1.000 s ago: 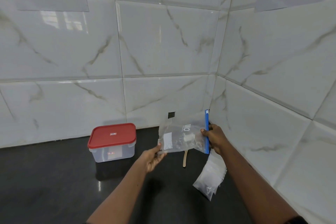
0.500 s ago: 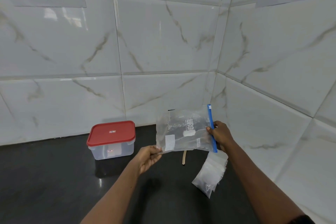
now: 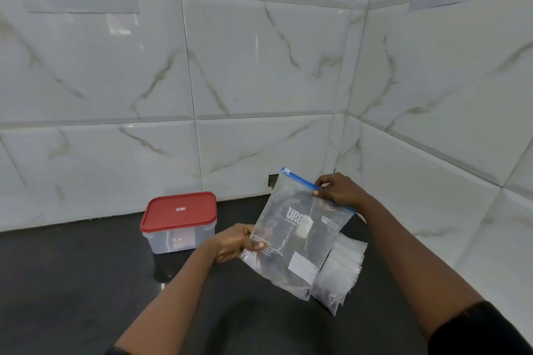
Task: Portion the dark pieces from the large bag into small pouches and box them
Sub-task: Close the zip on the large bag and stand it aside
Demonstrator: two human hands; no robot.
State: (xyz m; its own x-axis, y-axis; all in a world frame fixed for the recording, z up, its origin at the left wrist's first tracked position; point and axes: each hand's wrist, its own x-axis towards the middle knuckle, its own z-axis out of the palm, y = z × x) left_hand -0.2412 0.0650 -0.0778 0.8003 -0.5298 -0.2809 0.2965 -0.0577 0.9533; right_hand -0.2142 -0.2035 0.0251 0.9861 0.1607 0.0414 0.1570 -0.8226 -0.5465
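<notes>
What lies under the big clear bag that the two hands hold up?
A stack of small pouches lies on the dark counter, showing past the bag's lower right edge. The bag covers the stack's left part and whatever else lies there.

We've got the large bag (image 3: 291, 239) raised and tilted, clear crinkled plastic with grey print, its blue zip strip (image 3: 300, 180) sloping down toward four o'clock, a white label low on its face and a dark piece (image 3: 305, 293) sitting in the bottom corner. At its five o'clock we see the small pouches (image 3: 343, 268), a fanned clear stack lying flat. Out at nine o'clock stands the box (image 3: 178, 241), translucent, red lid (image 3: 180, 210) on
</notes>
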